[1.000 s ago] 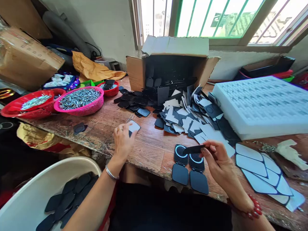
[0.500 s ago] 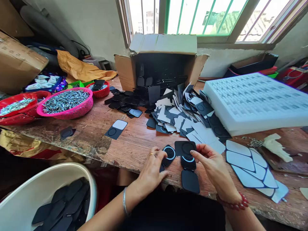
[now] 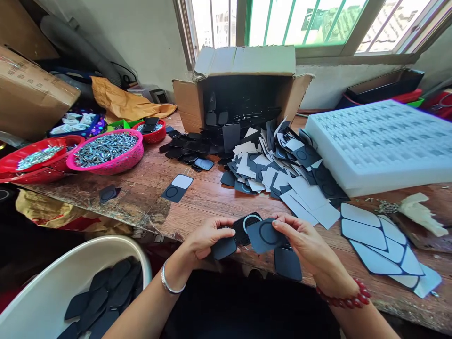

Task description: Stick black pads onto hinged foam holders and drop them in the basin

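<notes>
Near the table's front edge, my left hand (image 3: 208, 237) grips a hinged black case (image 3: 225, 247), thumb on its plain square half. The other half, with a pale ring on a mesh face, tilts up beside it. My right hand (image 3: 303, 242) pinches a dark square sheet with a ring mark (image 3: 265, 235) by its upper right corner. The sheet overlaps part of the ringed half; whether they touch I cannot tell. A second black case (image 3: 287, 263) lies under and beside my right hand, partly hidden.
A pile of grey and white cards (image 3: 261, 165) spills before an open cardboard box (image 3: 185, 106). Baskets of metal parts, the pink one (image 3: 137, 157) foremost, stand left. White foam trays (image 3: 381, 174) are at right, a cream tub (image 3: 146, 263) at lower left.
My left hand has taken hold of the ringed case and lifted it off the table. The sheet in my right hand has moved from above the second case to the left, beside the lifted one.
</notes>
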A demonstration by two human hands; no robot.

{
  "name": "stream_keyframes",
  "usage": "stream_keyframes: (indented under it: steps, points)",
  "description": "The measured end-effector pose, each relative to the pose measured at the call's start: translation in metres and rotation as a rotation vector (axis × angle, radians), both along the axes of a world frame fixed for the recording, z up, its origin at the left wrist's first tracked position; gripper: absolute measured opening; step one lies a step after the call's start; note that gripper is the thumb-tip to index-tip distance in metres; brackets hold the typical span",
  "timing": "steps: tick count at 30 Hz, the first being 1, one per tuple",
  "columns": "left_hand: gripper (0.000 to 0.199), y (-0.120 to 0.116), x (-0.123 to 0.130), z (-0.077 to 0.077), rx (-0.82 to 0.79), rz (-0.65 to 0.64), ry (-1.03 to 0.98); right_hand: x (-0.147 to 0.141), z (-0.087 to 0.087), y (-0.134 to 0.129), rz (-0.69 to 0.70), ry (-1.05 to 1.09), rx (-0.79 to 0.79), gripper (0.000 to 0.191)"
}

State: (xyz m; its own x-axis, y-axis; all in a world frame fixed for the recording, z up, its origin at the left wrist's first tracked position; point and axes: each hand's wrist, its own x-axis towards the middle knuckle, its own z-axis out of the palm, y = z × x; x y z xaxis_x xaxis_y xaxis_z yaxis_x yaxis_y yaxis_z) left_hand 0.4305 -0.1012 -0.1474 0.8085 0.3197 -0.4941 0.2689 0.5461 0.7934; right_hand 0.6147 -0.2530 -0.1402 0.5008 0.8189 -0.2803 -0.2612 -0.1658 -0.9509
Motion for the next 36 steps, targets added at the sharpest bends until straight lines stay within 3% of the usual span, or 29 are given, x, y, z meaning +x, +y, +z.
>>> stream_keyframes:
  steps: [13,36]
  points:
    - [0.042,-0.012,0.006,0.007,-0.006,-0.086,0.070,-0.019,-0.011,0.007,-0.075,0.133,-0.048,0.040]
    - [0.039,-0.011,0.008,0.002,-0.019,-0.099,0.052,-0.022,-0.010,0.008,-0.129,-0.025,-0.066,0.045]
